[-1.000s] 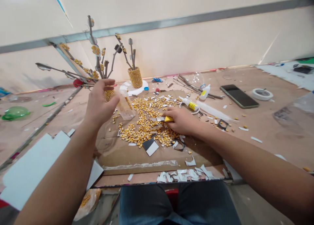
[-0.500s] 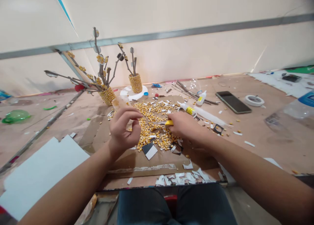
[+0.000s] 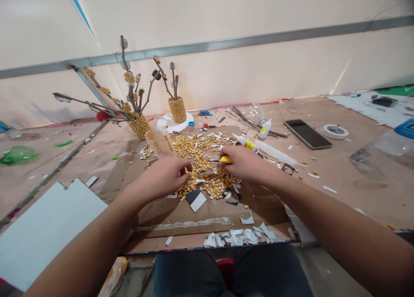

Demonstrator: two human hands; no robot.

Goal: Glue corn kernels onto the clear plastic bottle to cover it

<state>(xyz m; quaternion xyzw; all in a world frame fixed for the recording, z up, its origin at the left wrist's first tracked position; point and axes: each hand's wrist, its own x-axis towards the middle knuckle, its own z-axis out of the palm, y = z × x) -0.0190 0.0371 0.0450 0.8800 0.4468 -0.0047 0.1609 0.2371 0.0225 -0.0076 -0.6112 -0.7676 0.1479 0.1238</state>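
Observation:
My left hand (image 3: pixel 166 174) is low over the left side of a spread of loose corn kernels (image 3: pixel 197 148). Its thumb and index finger are apart, with nothing visible between them. My right hand (image 3: pixel 244 162) is closed around a yellow-handled utility knife (image 3: pixel 225 159), whose blade points left above the kernels. Just beyond my left hand stands a clear plastic piece (image 3: pixel 160 141) with some kernels on it. A black-and-white card piece (image 3: pixel 196 200) lies at the near edge of the kernels, on a sheet of cardboard (image 3: pixel 181 210).
Two kernel-covered pots, one nearer (image 3: pixel 139 126) and one farther (image 3: pixel 177 110), hold twigs at the back. Glue bottles (image 3: pixel 246 142), a phone (image 3: pixel 307 134), a tape roll (image 3: pixel 335 131) and a plastic bottle (image 3: pixel 384 146) lie rightward. Paper scraps (image 3: pixel 239 236) line the front edge; white board (image 3: pixel 48 232) lies left.
My left hand has turned palm down and dropped toward the kernels, its thumb and index finger parting. My right hand stays nearly in place with the utility knife.

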